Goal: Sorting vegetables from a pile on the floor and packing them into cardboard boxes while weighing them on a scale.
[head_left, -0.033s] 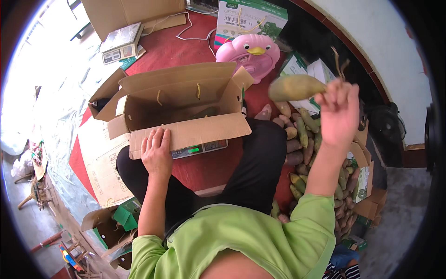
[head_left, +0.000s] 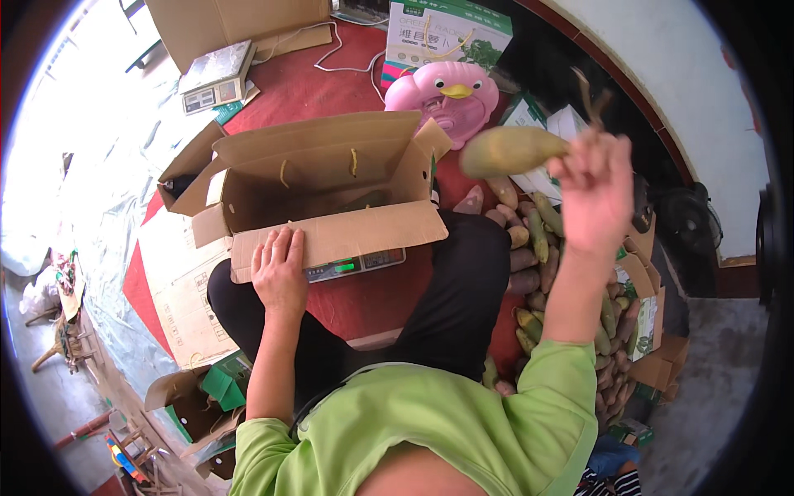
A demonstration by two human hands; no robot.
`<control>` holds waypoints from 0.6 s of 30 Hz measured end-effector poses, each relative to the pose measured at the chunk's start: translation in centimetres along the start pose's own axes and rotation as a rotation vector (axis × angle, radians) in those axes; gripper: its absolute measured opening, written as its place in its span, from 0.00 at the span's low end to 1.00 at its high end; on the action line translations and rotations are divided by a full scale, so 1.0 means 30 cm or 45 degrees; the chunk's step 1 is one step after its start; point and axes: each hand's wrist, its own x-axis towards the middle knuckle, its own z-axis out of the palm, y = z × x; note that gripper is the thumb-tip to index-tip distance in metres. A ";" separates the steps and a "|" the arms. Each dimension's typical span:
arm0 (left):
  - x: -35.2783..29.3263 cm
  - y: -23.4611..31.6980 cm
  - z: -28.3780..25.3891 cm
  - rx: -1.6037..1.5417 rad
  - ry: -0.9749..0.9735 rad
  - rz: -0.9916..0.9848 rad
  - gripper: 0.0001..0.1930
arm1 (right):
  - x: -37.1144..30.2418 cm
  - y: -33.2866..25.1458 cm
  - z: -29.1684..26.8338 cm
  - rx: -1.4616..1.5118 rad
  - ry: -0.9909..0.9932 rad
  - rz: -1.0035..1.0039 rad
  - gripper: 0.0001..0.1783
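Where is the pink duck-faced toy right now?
In the head view, the pink duck-faced toy sits on the red floor beyond the open cardboard box, upper centre, just left of the green root held up by the right hand.

We are seeing a long greenish-tan root vegetable [head_left: 513, 150], smooth and tapered, lying roughly level in the air with its thin stalk end pointing up to the right. It is being held above the heap of like roots [head_left: 538, 248]. The open brown cardboard box [head_left: 331, 178] is sitting on a scale, flaps spread, its near flap folding down toward us; its inside is showing bare cardboard walls.
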 end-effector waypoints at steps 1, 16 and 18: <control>-0.002 -0.003 -0.005 0.006 -0.011 -0.006 0.20 | 0.024 0.024 0.050 0.056 -0.096 0.045 0.18; 0.008 0.021 0.011 0.002 -0.036 0.027 0.19 | -0.003 0.868 0.477 -0.773 -0.638 0.429 0.19; 0.005 0.021 0.009 0.035 -0.021 0.053 0.19 | 0.004 0.891 0.429 -0.823 -0.567 0.458 0.19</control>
